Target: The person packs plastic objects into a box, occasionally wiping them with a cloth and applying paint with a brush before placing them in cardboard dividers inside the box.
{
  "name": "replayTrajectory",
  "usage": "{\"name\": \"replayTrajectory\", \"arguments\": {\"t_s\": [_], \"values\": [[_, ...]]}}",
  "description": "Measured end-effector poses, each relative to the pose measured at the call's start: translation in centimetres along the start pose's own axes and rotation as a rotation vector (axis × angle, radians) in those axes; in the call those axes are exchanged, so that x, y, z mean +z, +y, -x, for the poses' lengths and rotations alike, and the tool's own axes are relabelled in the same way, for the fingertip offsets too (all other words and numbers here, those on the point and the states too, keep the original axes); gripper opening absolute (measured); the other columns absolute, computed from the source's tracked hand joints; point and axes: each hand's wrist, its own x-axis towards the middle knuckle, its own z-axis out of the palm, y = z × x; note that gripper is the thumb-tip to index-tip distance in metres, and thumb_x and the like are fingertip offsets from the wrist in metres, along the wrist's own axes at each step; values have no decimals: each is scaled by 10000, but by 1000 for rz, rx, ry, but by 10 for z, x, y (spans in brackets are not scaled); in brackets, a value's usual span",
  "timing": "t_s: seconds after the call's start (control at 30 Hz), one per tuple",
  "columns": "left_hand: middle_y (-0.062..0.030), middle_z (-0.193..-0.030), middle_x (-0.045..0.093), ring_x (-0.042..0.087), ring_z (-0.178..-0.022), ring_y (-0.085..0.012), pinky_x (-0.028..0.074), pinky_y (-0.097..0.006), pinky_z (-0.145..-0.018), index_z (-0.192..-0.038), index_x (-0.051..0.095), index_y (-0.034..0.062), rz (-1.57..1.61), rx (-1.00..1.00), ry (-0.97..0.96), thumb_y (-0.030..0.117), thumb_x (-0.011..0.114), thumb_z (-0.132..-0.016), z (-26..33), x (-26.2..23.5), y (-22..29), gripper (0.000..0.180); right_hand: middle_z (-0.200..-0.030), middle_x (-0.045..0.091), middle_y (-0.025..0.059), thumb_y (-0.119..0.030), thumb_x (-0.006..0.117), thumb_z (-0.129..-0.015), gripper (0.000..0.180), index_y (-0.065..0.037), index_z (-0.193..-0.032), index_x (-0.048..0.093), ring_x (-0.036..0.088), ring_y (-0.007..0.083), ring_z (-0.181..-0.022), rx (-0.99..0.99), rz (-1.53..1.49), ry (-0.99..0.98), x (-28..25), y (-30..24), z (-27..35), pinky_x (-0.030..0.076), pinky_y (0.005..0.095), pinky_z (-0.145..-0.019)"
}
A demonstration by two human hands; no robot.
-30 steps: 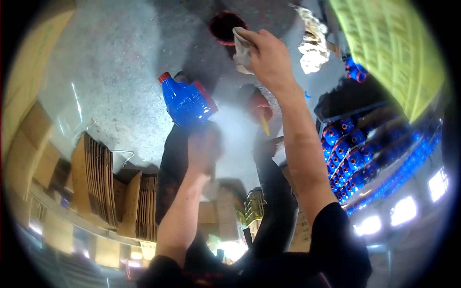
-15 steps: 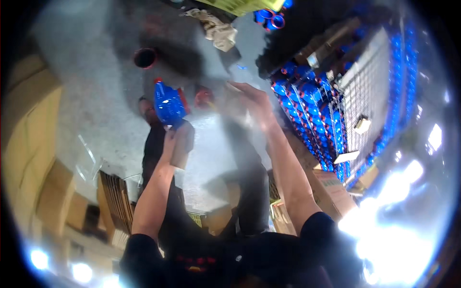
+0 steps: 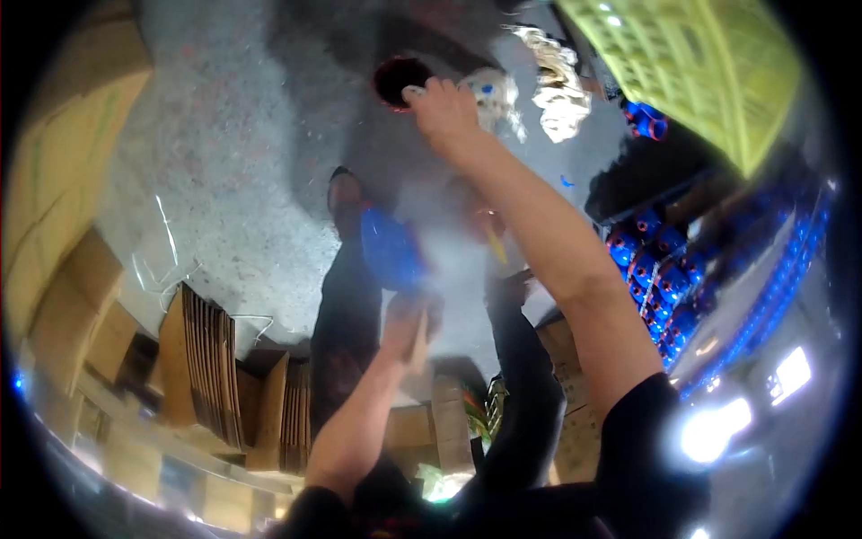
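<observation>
— Blue plastic, that blurred shape low in the middle: it's a bottle [image 3: 391, 250], and the left hand [image 3: 409, 325] is wrapped round its lower part, holding it up above the grey speckled floor [image 3: 233, 153]

— And the other hand?

— The right hand [image 3: 442, 110] is stretched far forward, fingers closed round something pale and crinkly, a clear wrapper [image 3: 492, 97] by the look of it, right beside a dark round bucket with a red rim [image 3: 401, 79] that stands on the floor. What exactly is pinched there I cannot tell; it is too smeared

— So how far along does it look?

— Judging from this alone, somewhere in the middle. One bottle is in hand and has not been set down. Off to the right edge of the floor a whole batch of blue bottles with red caps [image 3: 648, 269] stands packed together in rows

— Anything else around?

— Flattened cardboard boxes [image 3: 202, 364] stand on edge at the lower left, and a yellow-green printed sheet [image 3: 700, 63] fills the upper right corner. Crumpled shiny plastic [image 3: 558, 85] lies just past the right hand. The person's dark trouser legs [image 3: 346, 314] run down the middle
</observation>
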Motion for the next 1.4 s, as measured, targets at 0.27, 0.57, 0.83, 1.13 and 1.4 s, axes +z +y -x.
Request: {"name": "replayTrajectory", "arguments": {"t_s": [0.27,0.57,0.83,1.13,1.4], "values": [[-11,-621,496,464,-410,-105,364,-243,-397,-723,465,111,293,49,-13,250,523,-1025,12,-36,40,338,-1011,742,117,-265,739,-789,200,-131,-932,777,716,296,-950,39,196,-559,86,-19,-105,565,411,-773],[0,-643,512,478,-418,-95,371,-228,-392,-700,470,130,234,109,48,277,552,-1007,-9,-68,6,350,-1087,728,140,-238,657,-869,284,-73,-1088,731,701,320,-1007,73,-101,-407,-63,-2,-44,555,423,-819],[-3,-584,487,449,-405,-107,342,-239,-392,-702,487,102,-208,262,-53,226,533,-1007,-9,13,38,333,-1218,597,156,-236,515,-954,407,-317,-1351,559,653,379,-1047,967,-213,-547,-73,55,265,530,495,-865],[-4,-685,521,460,-457,-97,342,-241,-418,-874,490,94,-727,240,-403,216,593,-973,117,193,34,188,-1185,629,136,24,568,-873,415,-144,-1243,653,656,366,-1002,951,-527,336,-256,-20,575,557,432,-849],[15,-715,546,471,-540,-63,361,-233,-500,-860,553,106,-1252,249,-702,218,580,-977,309,351,-66,165,-1168,612,200,97,605,-748,565,-135,-1261,663,630,367,-1037,856,-641,910,-473,-99,647,563,414,-845]]}}
